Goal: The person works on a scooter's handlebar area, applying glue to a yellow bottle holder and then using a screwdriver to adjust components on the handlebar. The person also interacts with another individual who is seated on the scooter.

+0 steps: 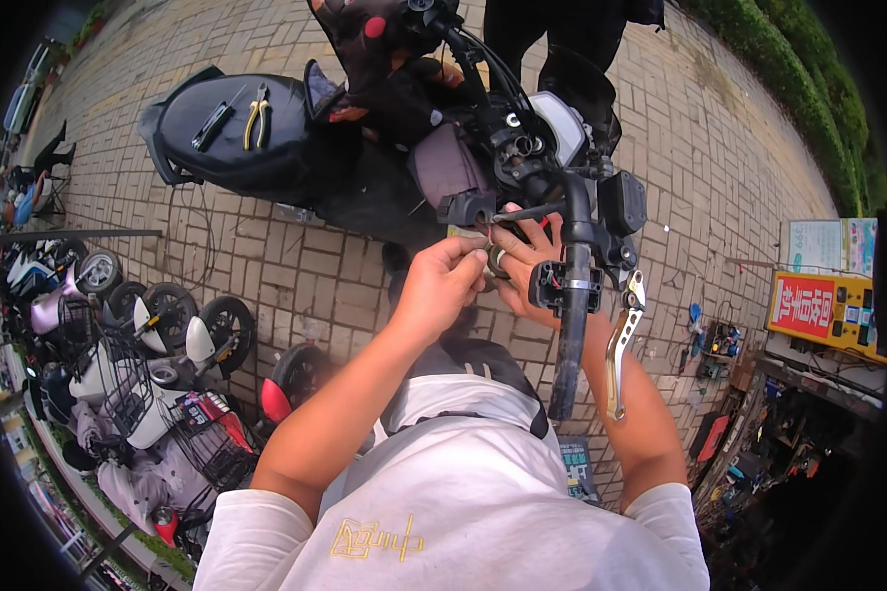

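Observation:
Both of my hands meet at the front of a black electric scooter, just below a grey-black plastic housing (pixel 465 209) with thin wires. My left hand (pixel 442 284) is closed in a pinch at those wires; what it grips is too small to make out. Facing it, my right hand (pixel 527 264) reaches behind the black handlebar grip (pixel 567 369), fingers curled around a small ring-shaped piece (pixel 496 260) that I cannot name. A silver brake lever (pixel 621 355) sticks out beside my right forearm. The black switch block (pixel 552 286) partly covers that wrist.
Yellow-black pliers (pixel 257 116) and a dark hand tool (pixel 217 123) lie on the scooter seat (pixel 286 163). A person in dark trousers (pixel 552 39) stands beyond the handlebar. Parked scooters (pixel 148 384) crowd the left; a yellow-red sign box (pixel 828 310) and tool shelves (pixel 759 443) stand right.

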`<state>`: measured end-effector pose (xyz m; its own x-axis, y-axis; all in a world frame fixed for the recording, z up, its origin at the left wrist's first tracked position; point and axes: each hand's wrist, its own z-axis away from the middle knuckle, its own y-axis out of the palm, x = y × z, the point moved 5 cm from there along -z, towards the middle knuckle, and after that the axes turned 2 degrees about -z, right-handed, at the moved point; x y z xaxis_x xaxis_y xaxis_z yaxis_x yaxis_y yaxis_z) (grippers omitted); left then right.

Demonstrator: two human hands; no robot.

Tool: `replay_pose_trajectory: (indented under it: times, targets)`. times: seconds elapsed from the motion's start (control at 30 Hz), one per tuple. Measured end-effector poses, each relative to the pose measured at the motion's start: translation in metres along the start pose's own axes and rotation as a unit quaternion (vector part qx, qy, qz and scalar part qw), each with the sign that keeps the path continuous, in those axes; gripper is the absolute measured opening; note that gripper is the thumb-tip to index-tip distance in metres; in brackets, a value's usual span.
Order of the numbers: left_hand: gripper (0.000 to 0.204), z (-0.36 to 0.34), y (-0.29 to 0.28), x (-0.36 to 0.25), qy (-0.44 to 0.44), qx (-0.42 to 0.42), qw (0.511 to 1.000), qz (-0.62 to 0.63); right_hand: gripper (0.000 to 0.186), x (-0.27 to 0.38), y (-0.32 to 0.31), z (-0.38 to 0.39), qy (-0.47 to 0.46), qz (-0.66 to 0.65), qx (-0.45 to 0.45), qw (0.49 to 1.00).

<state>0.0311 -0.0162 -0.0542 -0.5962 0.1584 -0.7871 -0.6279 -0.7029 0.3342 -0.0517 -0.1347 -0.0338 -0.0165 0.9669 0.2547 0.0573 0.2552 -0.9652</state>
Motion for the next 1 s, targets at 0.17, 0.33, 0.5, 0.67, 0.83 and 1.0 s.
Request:
replay_pose_trajectory:
  times: [0.17,0.33,0.5,0.67,0.83,1.0]
  targets:
    - [0.013,0.005,-0.005,0.027,-0.112,0.001,0.991,0.074,0.051,0.001,-0.004,0.025,0.018,-0.140,-0.015,0.990]
    - [0.009,0.000,0.006,0.036,-0.169,0.050,0.973,0.150,0.040,0.005,0.005,0.050,0.059,-0.233,0.011,0.971]
    - [0.007,0.001,0.004,0.038,-0.151,0.004,0.979,0.138,0.045,0.002,0.006,0.068,0.274,-0.425,0.066,0.860]
    - [0.009,0.016,0.010,0.037,-0.144,-0.008,0.981,0.133,0.029,0.005,-0.010,0.070,0.346,-0.558,-0.097,0.748]
    - [0.020,0.023,0.016,0.039,-0.136,0.012,0.982,0.134,0.028,0.005,-0.010,0.069,0.348,-0.541,-0.085,0.761]
    - [0.031,0.024,0.016,0.040,-0.136,0.035,0.979,0.147,0.026,0.000,-0.007,0.060,0.320,-0.507,-0.075,0.797]
